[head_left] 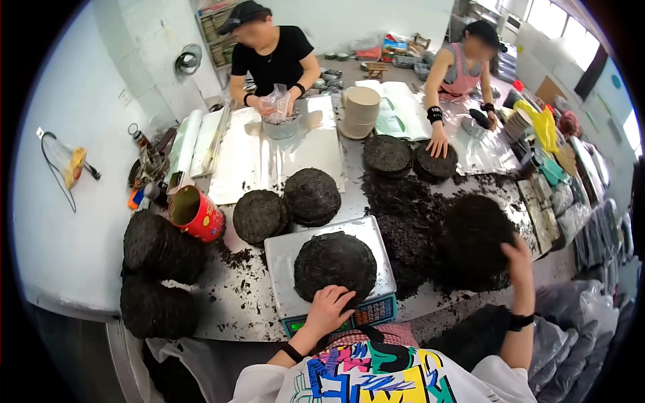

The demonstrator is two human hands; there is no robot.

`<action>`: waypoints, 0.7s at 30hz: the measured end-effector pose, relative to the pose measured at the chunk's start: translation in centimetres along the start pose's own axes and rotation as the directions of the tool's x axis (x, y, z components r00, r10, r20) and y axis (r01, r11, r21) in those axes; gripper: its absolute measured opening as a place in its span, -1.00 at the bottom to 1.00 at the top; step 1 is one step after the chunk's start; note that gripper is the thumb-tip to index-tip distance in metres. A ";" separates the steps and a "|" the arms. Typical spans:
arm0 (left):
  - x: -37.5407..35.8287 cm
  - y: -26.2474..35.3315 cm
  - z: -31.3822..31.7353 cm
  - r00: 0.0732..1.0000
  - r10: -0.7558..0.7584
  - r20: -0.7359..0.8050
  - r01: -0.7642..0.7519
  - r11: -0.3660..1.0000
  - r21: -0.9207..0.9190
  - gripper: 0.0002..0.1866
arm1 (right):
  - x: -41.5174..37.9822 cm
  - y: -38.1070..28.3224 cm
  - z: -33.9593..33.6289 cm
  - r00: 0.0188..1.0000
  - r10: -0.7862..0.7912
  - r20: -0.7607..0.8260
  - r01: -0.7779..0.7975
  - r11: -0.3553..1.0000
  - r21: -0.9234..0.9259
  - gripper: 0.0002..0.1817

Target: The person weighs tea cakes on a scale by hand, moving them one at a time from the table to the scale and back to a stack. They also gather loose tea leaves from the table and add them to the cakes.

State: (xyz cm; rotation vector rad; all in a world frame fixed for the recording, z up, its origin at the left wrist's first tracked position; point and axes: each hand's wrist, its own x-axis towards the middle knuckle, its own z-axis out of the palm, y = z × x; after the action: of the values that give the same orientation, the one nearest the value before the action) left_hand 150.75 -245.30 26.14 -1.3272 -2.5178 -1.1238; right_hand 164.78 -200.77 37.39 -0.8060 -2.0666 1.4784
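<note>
A dark round cake [335, 266] that looks like dried seaweed lies on the metal pan of a digital scale [282, 269]. My left hand [329, 310] rests on its near edge, the fingers laid out over the rim. On the right, my right hand [519, 260] grips the edge of another dark round seaweed cake [476, 235], which is tilted up and blurred by motion. Below and left of that cake, loose dark seaweed [403, 235] is spread across the table.
More seaweed cakes [312, 197] sit behind the scale, with stacks [158, 248] at left beside a red tin [196, 213]. Across the table [248, 322], one co-worker [272, 64] handles a plastic bag over a round tin; another [463, 74] touches a cake stack [435, 163].
</note>
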 end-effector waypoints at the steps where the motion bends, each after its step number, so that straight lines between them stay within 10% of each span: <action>1: 0.4 -0.1 -0.2 0.999 0.040 -0.025 -0.041 0.998 -0.046 -0.63 | -2.2 -5.1 5.0 0.977 -0.067 0.201 0.103 0.979 -0.175 -0.63; 3: 0.8 -1.2 -1.5 0.992 0.094 -0.082 -0.104 0.987 -0.124 -0.67 | -5.6 -4.6 12.9 0.923 -0.288 0.256 0.351 0.902 -0.252 -0.62; 5: -0.2 -4.0 -5.0 0.970 -0.068 -0.235 0.069 0.998 -0.002 -0.73 | -8.1 -3.0 18.7 0.552 -0.648 0.524 0.820 0.537 -0.200 -0.45; 7: -2.2 -8.3 -9.9 0.825 -0.227 -0.518 0.271 0.962 0.011 -0.77 | -10.7 -2.1 22.8 0.394 -0.528 0.752 0.885 0.440 -0.155 -0.44; 11: -9.9 -15.9 -24.8 0.450 -0.377 -0.810 0.633 0.774 -0.009 -0.80 | -12.4 -1.4 21.6 0.487 -0.459 0.743 0.764 0.636 -0.108 -0.42; 13: -18.5 -21.1 -32.9 0.554 -0.137 -0.821 0.772 0.454 0.445 -0.69 | -11.1 0.5 19.8 0.699 -0.449 0.557 0.657 0.712 -0.250 -0.50; 15: -25.5 -23.9 -38.2 0.242 -0.281 -0.929 0.959 -0.079 0.274 -0.43 | -8.6 4.3 17.9 0.863 -0.220 0.455 0.392 0.859 -0.330 -0.58; 17: -31.5 -26.7 -40.4 -0.017 -0.532 -0.847 0.976 -0.194 0.103 -0.25 | -6.3 11.7 15.8 0.953 0.035 0.301 0.039 0.971 -0.237 -0.66; 21: -33.0 -25.6 -38.9 0.054 -0.758 -0.650 0.997 0.004 0.078 -0.20 | -3.6 14.5 14.8 0.943 0.167 0.289 -0.066 0.942 -0.330 -0.70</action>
State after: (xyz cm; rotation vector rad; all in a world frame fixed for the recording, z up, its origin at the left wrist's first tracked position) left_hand 142.46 -301.77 27.18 0.9997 -2.7592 -0.4350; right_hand 160.13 -209.66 18.87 -0.8733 -2.5839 1.4311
